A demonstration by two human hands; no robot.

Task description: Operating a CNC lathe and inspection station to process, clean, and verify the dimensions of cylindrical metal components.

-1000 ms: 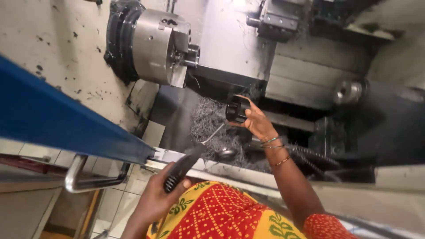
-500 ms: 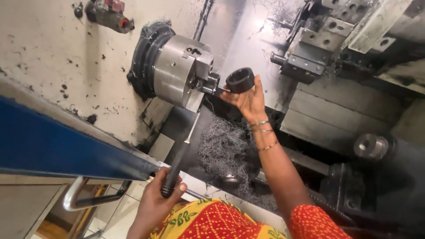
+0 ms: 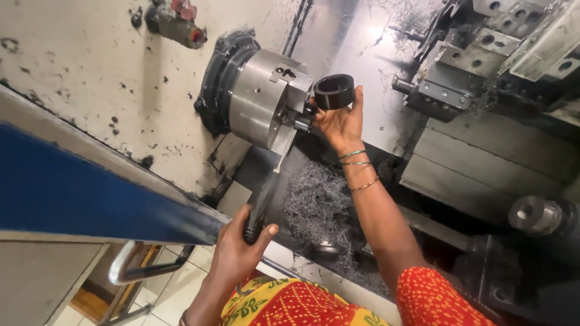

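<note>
My right hand [image 3: 339, 122] holds a black metal ring [image 3: 334, 91] up beside the jaws of the silver lathe chuck [image 3: 266, 105], close to its face. Bangles circle that wrist. My left hand [image 3: 241, 250] grips the dark handle of a long chuck key [image 3: 266, 190], whose far end reaches up to the chuck's lower edge. Whether the key's tip sits in the chuck's socket is blurred.
A pile of grey metal shavings [image 3: 317, 208] lies in the machine bed below the chuck. The tool turret [image 3: 477, 66] stands at the upper right. A blue sliding door edge [image 3: 90, 190] with a steel handle [image 3: 130, 268] crosses the left side.
My right hand has lifted the black ring from low over the shavings up to the chuck face. My left hand has raised the chuck key toward the chuck.
</note>
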